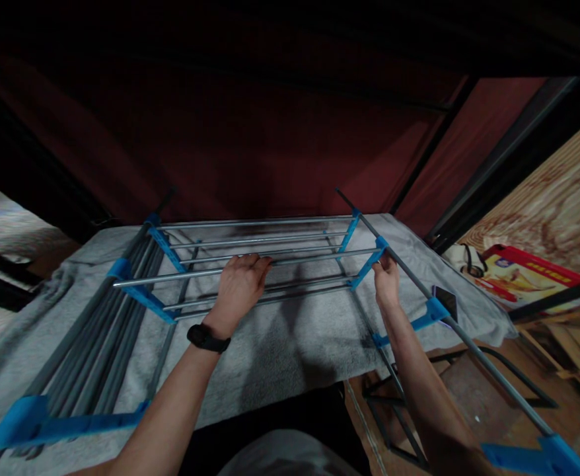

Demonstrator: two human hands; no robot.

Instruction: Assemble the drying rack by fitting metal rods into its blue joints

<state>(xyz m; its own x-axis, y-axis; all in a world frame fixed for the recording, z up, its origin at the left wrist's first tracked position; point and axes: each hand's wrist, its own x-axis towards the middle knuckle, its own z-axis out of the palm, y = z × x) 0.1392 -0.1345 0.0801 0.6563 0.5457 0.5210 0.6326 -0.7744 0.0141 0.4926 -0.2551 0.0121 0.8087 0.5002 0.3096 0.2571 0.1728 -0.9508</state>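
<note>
A rack frame of grey metal tubes and blue plastic brackets lies on a grey towel [310, 344]. My left hand [243, 284], with a black band on its wrist, is closed around a grey tube [185, 276] that crosses the frame. The tube's left end shows in front of the left blue bracket [134, 287]. Its right end meets the right blue bracket [369, 263]. My right hand [386, 281] is closed on that right bracket, by the long side pole [409, 272]; its fingertips are partly hidden. Several other crossbars span the two sides behind and below.
Several loose grey tubes [106, 337] lie along the left side. Blue brackets [436, 309] sit lower on the poles. A phone [444, 303] rests by the right pole. A red and yellow box [528, 274] stands at the right, and a dark red panel [270, 152] rises behind.
</note>
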